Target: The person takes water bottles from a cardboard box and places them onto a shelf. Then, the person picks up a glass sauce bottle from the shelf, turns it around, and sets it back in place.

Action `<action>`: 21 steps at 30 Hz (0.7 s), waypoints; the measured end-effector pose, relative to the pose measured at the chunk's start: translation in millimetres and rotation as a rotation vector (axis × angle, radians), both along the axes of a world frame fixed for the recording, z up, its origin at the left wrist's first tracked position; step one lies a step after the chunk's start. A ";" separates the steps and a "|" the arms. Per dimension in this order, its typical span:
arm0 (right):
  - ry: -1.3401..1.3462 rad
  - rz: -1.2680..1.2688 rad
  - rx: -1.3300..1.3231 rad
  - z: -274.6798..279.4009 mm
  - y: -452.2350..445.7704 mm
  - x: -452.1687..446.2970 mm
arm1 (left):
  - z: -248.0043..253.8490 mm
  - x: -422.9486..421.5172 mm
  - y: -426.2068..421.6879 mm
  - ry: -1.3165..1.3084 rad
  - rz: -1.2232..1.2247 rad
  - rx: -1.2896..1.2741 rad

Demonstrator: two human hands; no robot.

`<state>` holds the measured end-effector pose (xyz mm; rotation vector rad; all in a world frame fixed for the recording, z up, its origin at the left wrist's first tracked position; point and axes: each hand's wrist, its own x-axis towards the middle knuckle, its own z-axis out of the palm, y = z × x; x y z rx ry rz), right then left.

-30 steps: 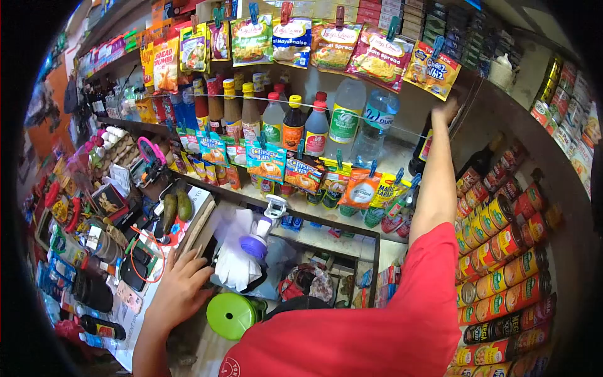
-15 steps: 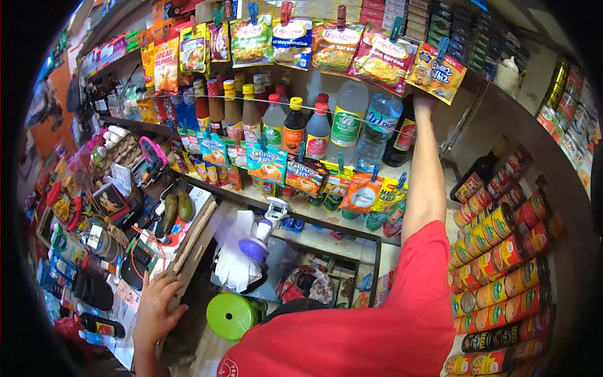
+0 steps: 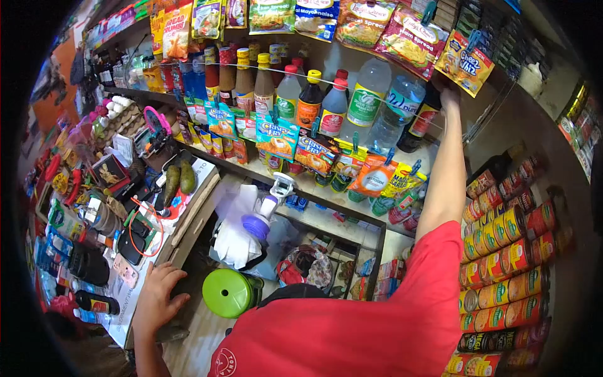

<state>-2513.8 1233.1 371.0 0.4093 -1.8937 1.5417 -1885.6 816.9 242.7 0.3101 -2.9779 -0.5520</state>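
Observation:
My right hand (image 3: 448,96) is raised to the upper shelf, behind the hanging Cheez Whiz pack (image 3: 465,63) and beside the top of a dark bottle with a red label (image 3: 422,120). Its fingers are mostly hidden, so a grip on the bottle cannot be made out. Left of that bottle stands a clear water bottle (image 3: 397,110). My left hand (image 3: 157,295) rests at the edge of the cluttered counter (image 3: 129,317), fingers apart and holding nothing. A pink phone (image 3: 125,270) lies near it.
A green stool (image 3: 227,294) stands below the counter. Sachets such as Crispy Fry (image 3: 277,136) hang along the shelf on clips. Stacked cans (image 3: 502,270) fill the right side. A white and purple device (image 3: 256,225) stands in the middle, and a wire crosses before the bottles.
The view has shifted. My right hand has gone behind the Cheez Whiz pack, and the dark bottle stands closer to the water bottle. My left hand has drawn back along the counter edge.

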 end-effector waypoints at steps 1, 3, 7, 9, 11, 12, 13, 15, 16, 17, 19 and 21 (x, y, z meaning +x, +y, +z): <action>0.001 -0.017 0.025 0.2 1.2 -0.1 | -1.5 -0.7 -0.2 0.000 -0.015 -0.008; -0.010 0.049 0.096 -0.8 5.3 2.3 | -7.2 -0.6 -0.6 -0.003 -0.039 -0.022; 0.049 -0.009 0.332 -14.3 33.5 -46.0 | -6.1 -6.7 -4.3 -0.015 -0.133 -0.047; 0.050 -0.059 0.651 -15.6 55.9 -83.0 | -10.7 -5.6 -11.2 0.031 -0.132 -0.016; -0.156 -0.387 0.869 -17.3 55.4 -43.1 | 2.7 -7.8 -13.9 -0.007 -0.210 -0.021; -0.336 -0.493 1.189 -7.7 62.2 -24.8 | -9.8 -1.8 -17.9 0.081 -0.201 -0.027; -0.035 -0.455 0.989 -27.8 86.7 -36.6 | -23.4 2.6 -24.3 0.102 -0.195 -0.104; 0.071 -0.521 0.853 -42.6 92.8 -24.2 | -36.0 12.5 -32.7 0.154 -0.139 -0.127; -0.067 -0.483 0.938 -34.2 79.0 15.4 | -38.8 18.9 -36.8 0.159 -0.071 -0.121; 0.042 -0.446 0.898 -46.2 87.2 14.4 | -41.9 27.7 -40.6 0.157 0.023 -0.139; 0.228 -0.274 0.682 -77.2 88.1 32.1 | -50.6 49.1 -52.8 0.342 0.175 -0.126; 0.339 -0.109 0.394 -112.4 85.9 49.4 | -68.0 75.0 -70.9 0.600 0.364 -0.109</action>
